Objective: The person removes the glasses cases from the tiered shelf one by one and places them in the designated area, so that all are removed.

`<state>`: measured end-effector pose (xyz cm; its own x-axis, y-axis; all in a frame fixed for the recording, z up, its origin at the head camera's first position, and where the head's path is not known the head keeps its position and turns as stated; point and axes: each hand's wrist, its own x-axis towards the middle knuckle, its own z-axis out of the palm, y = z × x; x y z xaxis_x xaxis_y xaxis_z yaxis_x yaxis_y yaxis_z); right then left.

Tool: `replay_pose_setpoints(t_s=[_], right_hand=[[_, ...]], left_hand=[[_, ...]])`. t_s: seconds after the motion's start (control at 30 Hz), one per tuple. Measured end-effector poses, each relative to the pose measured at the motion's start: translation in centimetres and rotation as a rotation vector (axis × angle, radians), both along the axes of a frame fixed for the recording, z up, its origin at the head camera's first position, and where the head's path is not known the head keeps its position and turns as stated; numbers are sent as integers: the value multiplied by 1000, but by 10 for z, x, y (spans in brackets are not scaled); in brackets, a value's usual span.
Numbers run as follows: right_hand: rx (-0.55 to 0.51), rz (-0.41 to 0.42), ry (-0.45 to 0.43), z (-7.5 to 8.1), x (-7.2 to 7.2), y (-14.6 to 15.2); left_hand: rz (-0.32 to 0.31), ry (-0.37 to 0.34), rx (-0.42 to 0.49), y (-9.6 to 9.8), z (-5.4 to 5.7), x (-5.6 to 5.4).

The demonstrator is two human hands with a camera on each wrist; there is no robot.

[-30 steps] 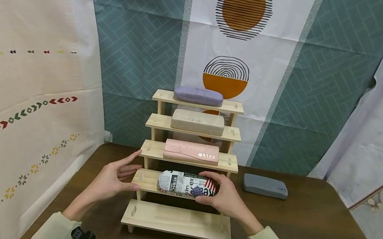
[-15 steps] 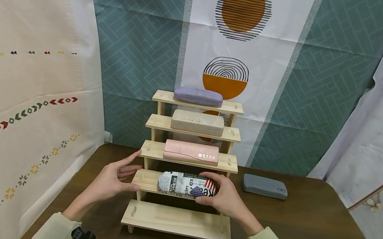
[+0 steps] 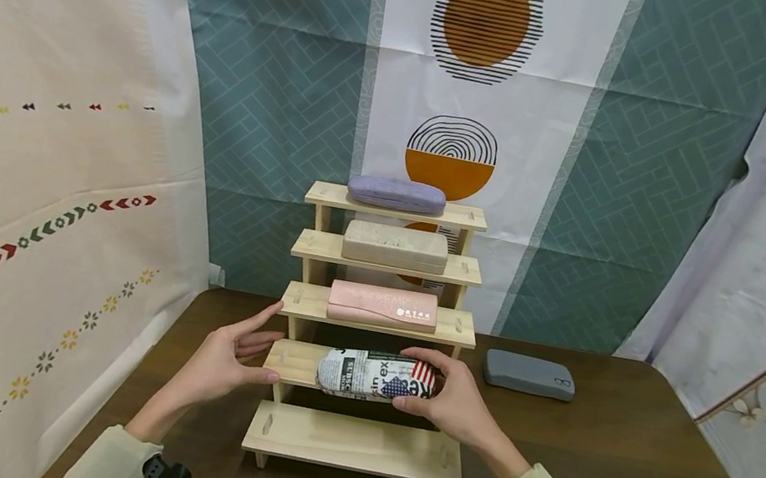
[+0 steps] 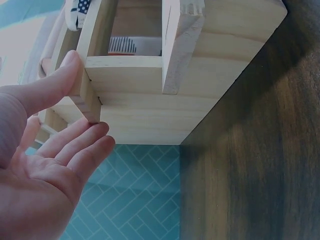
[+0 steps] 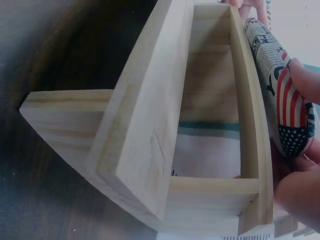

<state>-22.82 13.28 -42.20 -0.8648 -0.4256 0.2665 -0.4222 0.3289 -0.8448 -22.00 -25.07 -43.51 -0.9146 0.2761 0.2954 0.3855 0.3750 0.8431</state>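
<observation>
My right hand (image 3: 451,398) pinches the right end of a soft eyeglass case (image 3: 371,376) with a newspaper-and-flag print, thumb in front and fingers behind. The case lies lengthwise at the second-lowest step of a wooden tiered display stand (image 3: 288,354); its flag end shows in the right wrist view, beside the shelf edge. At the stand's left side, my left hand (image 3: 226,357) holds the end of that same step. In the left wrist view its thumb (image 4: 55,85) presses one face of the board, and other fingers touch the opposite side.
Higher steps carry a pink case (image 3: 372,305), a beige case (image 3: 395,247) and a purple case (image 3: 396,193). A grey case (image 3: 530,374) lies on the dark wooden table (image 3: 588,468), right of the stand. Patterned cloths (image 3: 276,103) hang behind and at both sides.
The printed case has shifted slightly right and toward me with my right hand, its front edge now over the step's front. My left hand has stayed in place.
</observation>
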Motion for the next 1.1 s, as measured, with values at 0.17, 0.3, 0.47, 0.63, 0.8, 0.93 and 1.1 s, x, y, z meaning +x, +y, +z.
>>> replay_pose_setpoints(t_s=[0.17,0.3,0.47,0.63,0.8,0.93,1.1], right_hand=[[-46,25,-36,1,5,7],[-84,48,-63,3,7,16],[-103,49,-63,5,9,31],[-92,47,-44,7,12,49],[-92,30,-47,8,14,69],[-74,-6,-21,9,16,87],[-48,-40,18,11,20,109]], left_hand=[[-5,2,-1,0,0,1],[-3,2,-3,1,0,0],[0,2,-5,0,0,-1],[-2,-6,0,0,-1,-2],[-3,0,4,0,-1,-2],[-2,-6,7,0,0,-1],[-3,-15,6,0,0,-1]])
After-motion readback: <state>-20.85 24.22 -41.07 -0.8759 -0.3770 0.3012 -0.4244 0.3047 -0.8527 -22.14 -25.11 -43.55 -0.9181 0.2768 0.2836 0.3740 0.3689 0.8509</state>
